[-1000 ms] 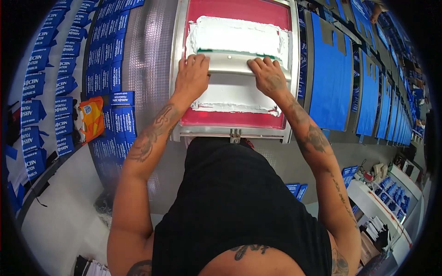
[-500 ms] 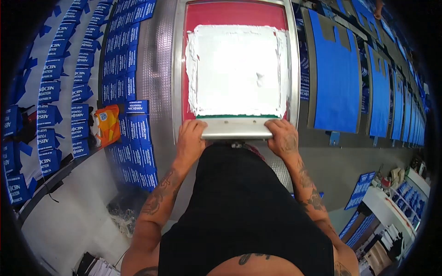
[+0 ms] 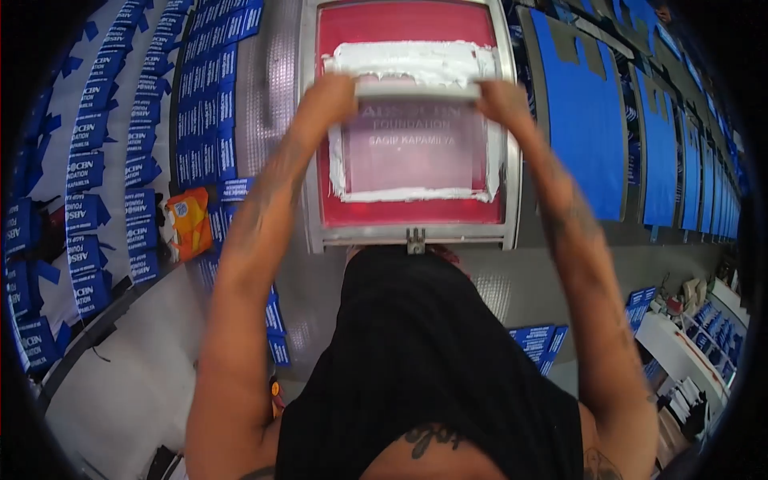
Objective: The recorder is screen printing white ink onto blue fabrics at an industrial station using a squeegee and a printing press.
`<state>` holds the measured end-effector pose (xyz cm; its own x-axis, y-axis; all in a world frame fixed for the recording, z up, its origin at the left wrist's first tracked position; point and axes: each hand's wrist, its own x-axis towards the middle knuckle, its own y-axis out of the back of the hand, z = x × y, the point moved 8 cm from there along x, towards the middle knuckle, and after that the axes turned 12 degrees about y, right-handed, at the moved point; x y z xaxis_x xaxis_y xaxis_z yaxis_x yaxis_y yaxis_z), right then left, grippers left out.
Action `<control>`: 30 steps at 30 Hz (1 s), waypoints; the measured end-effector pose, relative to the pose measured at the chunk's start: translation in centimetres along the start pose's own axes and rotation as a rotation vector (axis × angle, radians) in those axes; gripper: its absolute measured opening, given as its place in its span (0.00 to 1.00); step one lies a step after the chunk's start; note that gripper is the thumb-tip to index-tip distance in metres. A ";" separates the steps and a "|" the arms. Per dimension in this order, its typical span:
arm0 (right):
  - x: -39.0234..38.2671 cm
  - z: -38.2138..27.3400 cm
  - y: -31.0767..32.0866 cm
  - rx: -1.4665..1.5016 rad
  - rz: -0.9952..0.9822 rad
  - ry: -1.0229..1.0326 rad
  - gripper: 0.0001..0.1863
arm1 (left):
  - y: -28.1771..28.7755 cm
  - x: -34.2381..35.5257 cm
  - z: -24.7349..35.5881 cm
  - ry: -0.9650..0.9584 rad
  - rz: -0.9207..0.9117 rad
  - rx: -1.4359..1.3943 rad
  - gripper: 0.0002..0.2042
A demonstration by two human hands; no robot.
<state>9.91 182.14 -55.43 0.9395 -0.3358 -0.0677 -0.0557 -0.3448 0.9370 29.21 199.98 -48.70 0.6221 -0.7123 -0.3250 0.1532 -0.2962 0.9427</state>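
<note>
My left hand (image 3: 330, 98) and my right hand (image 3: 503, 102) are closed round the two ends of a metal squeegee (image 3: 418, 92), blurred by motion. It spans the upper part of a screen-printing screen with red mesh (image 3: 404, 20) in a metal frame (image 3: 512, 204). Thick white ink (image 3: 412, 58) is heaped just beyond the squeegee. Nearer me, the mesh shows a pale stencil area (image 3: 410, 164) with lettering, edged by ridges of white ink at the sides and bottom. A small metal clamp (image 3: 415, 240) sits at the frame's near edge.
Rows of printed blue pieces (image 3: 210, 112) lie on the left. Plain blue fabric pieces (image 3: 588, 136) rest on dark boards in a line at the right. An orange packet (image 3: 190, 224) lies at left. White shelving (image 3: 680, 340) with stacked material stands at lower right.
Both hands have pushed the squeegee away from me, from the frame's near edge to its upper part. The white ink has moved with it, exposing the stencil area.
</note>
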 end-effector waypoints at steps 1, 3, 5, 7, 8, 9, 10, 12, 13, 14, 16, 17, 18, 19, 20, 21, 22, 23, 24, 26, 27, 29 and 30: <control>-4.6 -1.5 -1.4 0.082 0.012 -0.024 0.20 | -0.4 -4.5 0.3 0.022 -0.024 -0.094 0.09; -13.3 -6.6 -1.7 0.101 0.104 0.069 0.20 | -1.8 -14.0 1.2 -0.087 0.067 -0.081 0.10; -18.1 -10.3 -1.6 0.239 0.315 0.114 0.19 | -5.2 -18.8 0.7 -0.107 0.089 -0.262 0.14; -17.1 -10.1 -1.6 0.206 0.330 0.090 0.18 | -5.3 -17.9 1.1 -0.099 0.125 -0.270 0.15; -15.1 -8.1 -2.0 0.191 0.380 0.116 0.18 | -4.6 -15.2 1.3 -0.111 0.137 -0.232 0.14; -10.5 -6.3 -1.6 0.150 0.113 -0.010 0.17 | -5.1 -10.6 -0.8 0.120 0.103 -0.290 0.14; -6.5 -4.1 -0.4 0.039 -0.003 -0.072 0.16 | -3.0 -5.9 -0.2 0.105 -0.030 -0.168 0.14; 0.0 -1.4 2.9 -0.038 0.197 0.045 0.17 | 2.4 0.4 1.2 -0.133 0.161 -0.126 0.11; 2.0 -1.8 4.1 -0.030 0.164 0.085 0.18 | 2.6 1.9 0.1 -0.114 0.177 -0.125 0.11; 2.6 -1.6 3.7 -0.004 0.122 0.084 0.17 | 2.4 2.3 -0.4 -0.101 0.189 -0.126 0.11; -1.0 -1.8 0.5 -0.006 -0.037 0.036 0.17 | -0.1 -1.4 0.3 -0.063 0.002 -0.085 0.11; -5.1 -2.6 -0.9 0.061 0.023 0.023 0.17 | -0.7 -5.6 0.4 -0.014 0.039 -0.165 0.10; -9.4 -4.3 -2.2 0.132 0.043 0.045 0.19 | -1.7 -10.1 0.0 0.068 0.094 -0.125 0.09; -13.4 -7.0 -2.0 0.063 0.068 0.096 0.21 | -2.5 -14.6 0.9 -0.102 0.142 -0.182 0.10; -16.5 -8.7 -2.1 0.181 0.090 0.034 0.20 | -4.1 -17.5 0.9 -0.132 0.106 -0.182 0.12; -18.6 -10.6 -1.6 0.219 0.375 0.167 0.18 | -4.7 -19.1 1.3 -0.139 0.155 -0.232 0.12; -18.4 -11.3 -1.3 0.168 0.362 0.145 0.19 | -4.7 -19.4 1.6 -0.144 0.199 -0.280 0.12; -17.1 -10.3 -1.9 0.147 0.337 0.139 0.19 | -4.9 -18.0 1.2 -0.123 0.208 -0.269 0.11; -15.1 -8.6 -2.5 0.122 0.311 0.122 0.20 | -4.4 -14.6 0.6 -0.071 0.195 -0.291 0.12; -7.0 -4.4 -1.2 0.073 -0.062 -0.123 0.16 | -1.9 -7.3 0.4 0.097 0.018 -0.209 0.14; -2.8 -3.1 0.5 0.067 0.052 -0.040 0.16 | -0.7 -3.0 -0.5 0.026 0.078 -0.156 0.13; 2.1 -1.6 3.4 -0.022 0.139 0.074 0.16 | 2.5 1.4 -0.2 -0.071 0.258 -0.149 0.11; 2.9 -0.9 3.7 -0.052 0.152 0.109 0.16 | 2.7 2.6 0.3 -0.073 0.179 -0.125 0.12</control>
<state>12.72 180.72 -51.86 0.9528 -0.2829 0.1105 -0.1846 -0.2506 0.9503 31.01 197.13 -47.01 0.5914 -0.7920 -0.1515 0.1422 -0.0826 0.9864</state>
